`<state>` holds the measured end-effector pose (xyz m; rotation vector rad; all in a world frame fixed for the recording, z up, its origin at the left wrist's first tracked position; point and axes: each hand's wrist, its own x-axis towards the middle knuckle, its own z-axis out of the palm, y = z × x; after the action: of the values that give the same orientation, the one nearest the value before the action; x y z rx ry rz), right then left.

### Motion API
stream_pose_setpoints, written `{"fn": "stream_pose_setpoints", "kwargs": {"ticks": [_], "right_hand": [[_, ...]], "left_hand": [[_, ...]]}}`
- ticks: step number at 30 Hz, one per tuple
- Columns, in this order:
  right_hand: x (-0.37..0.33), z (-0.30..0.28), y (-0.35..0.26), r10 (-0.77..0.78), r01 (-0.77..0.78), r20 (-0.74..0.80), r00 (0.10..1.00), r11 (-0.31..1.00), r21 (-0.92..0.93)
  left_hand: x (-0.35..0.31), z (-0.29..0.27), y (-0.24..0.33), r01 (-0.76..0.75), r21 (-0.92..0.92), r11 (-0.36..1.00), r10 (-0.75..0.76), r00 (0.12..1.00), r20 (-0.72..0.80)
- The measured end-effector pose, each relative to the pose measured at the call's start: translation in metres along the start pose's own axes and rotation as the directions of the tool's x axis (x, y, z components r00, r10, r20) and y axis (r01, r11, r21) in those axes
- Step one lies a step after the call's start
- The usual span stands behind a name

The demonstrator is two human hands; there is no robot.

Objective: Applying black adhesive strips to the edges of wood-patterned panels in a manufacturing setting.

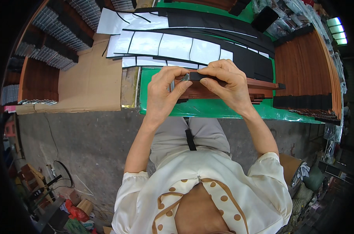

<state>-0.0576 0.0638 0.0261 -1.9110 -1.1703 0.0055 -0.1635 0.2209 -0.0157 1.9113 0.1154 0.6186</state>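
My left hand point(164, 90) and my right hand point(228, 85) meet above the near edge of a green-topped table point(165, 111). Between them is the end of a reddish-brown wood-look bar point(259, 83), which stretches off to the right. A short black strip point(197, 77) lies across that end, and both thumbs and forefingers pinch it. Beside my left fingertips a shiny metal piece point(172, 85) shows, partly covered. More brown bars point(198, 93) lie beneath my hands; my fingers hide part of them.
White backing sheets with black strips point(177, 46) lie behind my hands. A brown stack point(304, 68) with black ends stands on the right. Metal-ended brown stacks point(38, 80) line the left, around cardboard point(91, 74). A dark phone-like slab point(265, 19) sits far right.
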Motion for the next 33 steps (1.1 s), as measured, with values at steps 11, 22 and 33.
{"fn": "stream_pose_setpoints", "kwargs": {"ticks": [11, 22, 33], "right_hand": [[-0.001, 0.003, 0.000, 0.019, -0.019, -0.016, 1.000, 1.000, 0.009], [-0.011, 0.013, 0.003, -0.102, 0.076, -0.160, 0.982, 0.984, -0.160], [-0.050, -0.113, 0.061, -0.089, -0.251, -0.502, 0.860, 0.783, -0.569]], "left_hand": [[0.000, 0.005, -0.002, -0.026, -0.036, 0.999, 0.024, 0.997, -0.074], [0.000, 0.011, 0.003, -0.111, 0.051, 0.993, 0.116, 0.986, -0.119], [-0.003, 0.014, -0.002, -0.432, 0.555, 0.711, 0.507, 0.862, 0.021]]}}
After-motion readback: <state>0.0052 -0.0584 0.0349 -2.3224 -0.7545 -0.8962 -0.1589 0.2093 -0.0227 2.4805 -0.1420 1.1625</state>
